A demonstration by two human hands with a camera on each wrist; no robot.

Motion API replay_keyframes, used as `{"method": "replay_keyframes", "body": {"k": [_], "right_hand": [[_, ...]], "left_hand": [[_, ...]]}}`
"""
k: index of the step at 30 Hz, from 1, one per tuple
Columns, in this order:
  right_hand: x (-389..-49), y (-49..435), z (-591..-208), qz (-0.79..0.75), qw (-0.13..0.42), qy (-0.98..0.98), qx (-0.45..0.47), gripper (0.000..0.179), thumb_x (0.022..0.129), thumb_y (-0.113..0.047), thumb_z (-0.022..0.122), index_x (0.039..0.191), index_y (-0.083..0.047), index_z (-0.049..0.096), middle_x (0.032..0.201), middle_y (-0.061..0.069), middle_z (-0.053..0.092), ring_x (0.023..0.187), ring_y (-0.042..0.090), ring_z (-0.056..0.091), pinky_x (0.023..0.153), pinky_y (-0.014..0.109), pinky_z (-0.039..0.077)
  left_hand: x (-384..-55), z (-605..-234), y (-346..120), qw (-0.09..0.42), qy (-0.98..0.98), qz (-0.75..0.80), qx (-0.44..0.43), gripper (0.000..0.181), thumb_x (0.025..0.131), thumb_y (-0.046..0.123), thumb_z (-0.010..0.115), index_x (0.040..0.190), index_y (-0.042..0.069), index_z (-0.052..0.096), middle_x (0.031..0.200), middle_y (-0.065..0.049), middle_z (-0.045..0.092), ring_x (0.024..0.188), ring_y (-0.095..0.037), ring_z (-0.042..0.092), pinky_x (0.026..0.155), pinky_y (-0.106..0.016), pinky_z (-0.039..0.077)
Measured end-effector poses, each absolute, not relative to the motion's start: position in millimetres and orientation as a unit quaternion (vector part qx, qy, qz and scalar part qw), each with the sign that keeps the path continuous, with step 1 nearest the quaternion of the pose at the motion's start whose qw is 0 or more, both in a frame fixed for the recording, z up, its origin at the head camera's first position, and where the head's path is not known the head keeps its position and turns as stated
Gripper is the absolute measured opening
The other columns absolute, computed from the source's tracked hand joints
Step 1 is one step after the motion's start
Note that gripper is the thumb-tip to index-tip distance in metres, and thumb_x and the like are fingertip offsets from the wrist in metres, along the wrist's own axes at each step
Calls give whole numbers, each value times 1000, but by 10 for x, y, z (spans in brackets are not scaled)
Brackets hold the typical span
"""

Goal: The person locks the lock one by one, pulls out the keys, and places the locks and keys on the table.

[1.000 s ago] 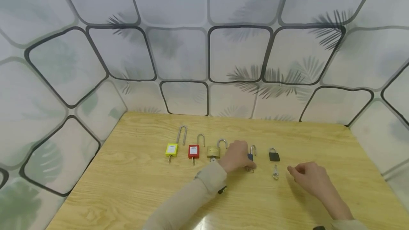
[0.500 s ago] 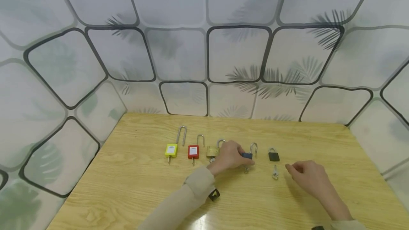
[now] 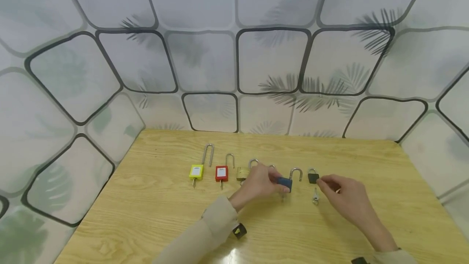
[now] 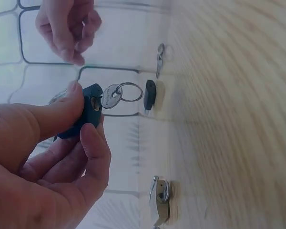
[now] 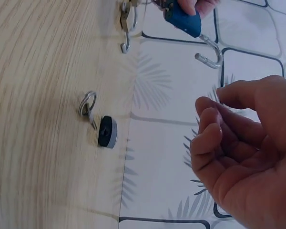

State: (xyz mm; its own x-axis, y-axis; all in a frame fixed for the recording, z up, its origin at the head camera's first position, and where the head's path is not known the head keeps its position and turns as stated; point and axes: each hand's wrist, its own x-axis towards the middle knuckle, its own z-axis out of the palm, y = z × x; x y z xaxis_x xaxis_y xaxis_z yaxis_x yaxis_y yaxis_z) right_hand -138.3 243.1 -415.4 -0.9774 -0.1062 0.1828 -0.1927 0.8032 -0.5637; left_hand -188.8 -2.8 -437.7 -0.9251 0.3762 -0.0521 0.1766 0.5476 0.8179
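Note:
My left hand (image 3: 256,184) holds a blue padlock (image 3: 284,183) raised over the table, thumb and fingers pinching its body. Its shackle (image 5: 214,52) is unlatched and swings out toward my right hand. In the left wrist view, a key (image 4: 111,95) with a ring sits in its keyhole. My right hand (image 3: 346,199) hovers to the right, fingers loosely curled with nothing between them. It overlaps the edge of a small black padlock (image 3: 313,177), whose shackle is down. Loose keys on a ring (image 5: 87,106) lie beside the black padlock.
Left along the row on the wooden table (image 3: 146,215) lie a yellow padlock (image 3: 196,171), a red padlock (image 3: 221,173) and a brass padlock (image 3: 242,173), shackles open, keys inserted. Another shackle (image 3: 272,166) shows behind my left hand. A patterned backdrop (image 3: 212,60) rises behind.
My left hand has drawn back leftward and toward me, lifting the blue padlock and turning it with its shackle to the right. My right hand has moved slightly left, nearer the black padlock.

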Motion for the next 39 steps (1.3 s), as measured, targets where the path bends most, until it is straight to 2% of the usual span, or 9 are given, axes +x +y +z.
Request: {"method": "replay_keyframes", "body": {"k": [4,10,17,26,32,39], "right_hand": [[-1363,2357,-4138,332,109,-932,95,17,98,-20,70,106,-8,77,85,1,77,69,-6,60,59,20,52],[-1342,2293,-4127,366,139,-913,116,13,96,-14,73,107,-9,78,84,-1,75,69,-6,59,57,20,52],[-1343,2262,-4132,390,132,-903,122,14,96,-14,73,108,-10,78,87,-1,76,70,-5,60,57,19,53],[-1339,2209,-4115,434,115,-882,145,11,94,-11,74,104,-15,78,86,2,77,68,1,64,56,21,53],[-1362,2171,-4110,421,113,-890,135,10,93,-10,76,101,-16,78,83,0,77,64,3,62,54,21,51],[-1391,2149,-4134,410,123,-893,136,10,97,-15,71,104,-13,77,90,0,77,72,-2,62,56,22,53]], "left_hand": [[-1850,-4361,-37,120,866,458,159,31,79,28,90,102,10,80,90,1,77,75,-1,65,69,-18,55],[-1809,-4341,-45,134,865,455,163,28,78,35,90,95,15,80,86,7,77,74,0,65,69,-19,54],[-1760,-4367,-85,149,842,491,165,22,79,31,90,89,16,77,83,9,75,72,0,65,67,-19,55],[-1711,-4393,-134,158,818,528,161,22,79,27,90,86,14,74,81,7,76,72,-2,68,68,-20,56],[-1667,-4374,-130,165,808,544,154,23,78,25,91,85,13,73,80,6,76,72,-5,70,68,-21,56],[-1634,-4361,-99,177,792,564,153,21,80,23,90,86,12,73,81,5,75,73,-5,70,68,-21,57]]}}
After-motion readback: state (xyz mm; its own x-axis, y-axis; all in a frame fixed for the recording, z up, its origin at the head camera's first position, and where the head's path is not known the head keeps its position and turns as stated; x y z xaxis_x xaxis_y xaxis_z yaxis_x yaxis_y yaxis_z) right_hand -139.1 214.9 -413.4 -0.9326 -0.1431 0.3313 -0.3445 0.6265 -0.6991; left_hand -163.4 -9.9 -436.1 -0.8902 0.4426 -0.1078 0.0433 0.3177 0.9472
